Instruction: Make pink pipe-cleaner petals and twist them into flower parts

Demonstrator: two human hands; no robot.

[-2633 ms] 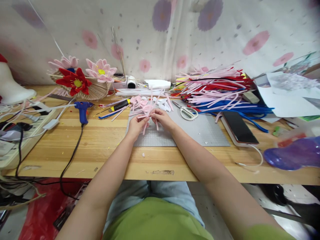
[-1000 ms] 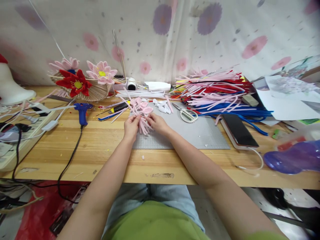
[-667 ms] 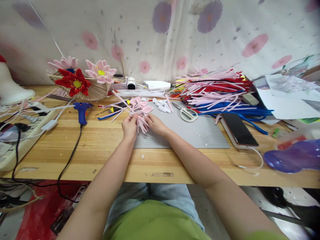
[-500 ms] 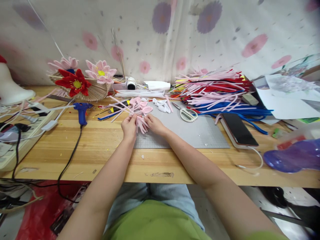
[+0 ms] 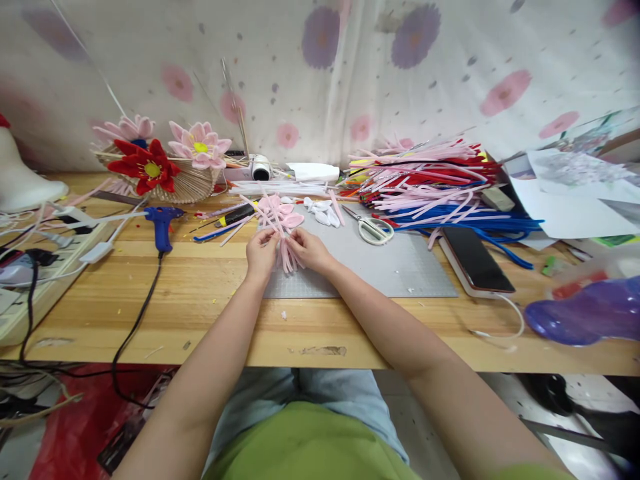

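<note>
Both hands meet over the left part of the grey cutting mat (image 5: 370,267). My left hand (image 5: 263,253) is closed, its thumb and fingers pinching pink pipe cleaners (image 5: 287,257). My right hand (image 5: 309,250) pinches the same strands from the other side. Their loose ends fan out below the fingers, towards me. Just beyond my fingertips lie pink looped petals (image 5: 285,212), with pink stems crossing over them. Several white petals (image 5: 323,212) rest on the mat to the right, near a short pink piece (image 5: 337,207) and white-handled scissors (image 5: 375,230).
A blue glue gun (image 5: 163,227) stands to the left, its black cord hanging over the table edge. Behind it are finished pink and red flowers (image 5: 151,170). A heap of coloured pipe cleaners (image 5: 425,180) fills the back right, with a phone (image 5: 477,260) in front.
The pink strands between my hands have swung from slanting left to pointing more away from me. Their lower ends reach slightly nearer to me. Both hands keep their pinch.
</note>
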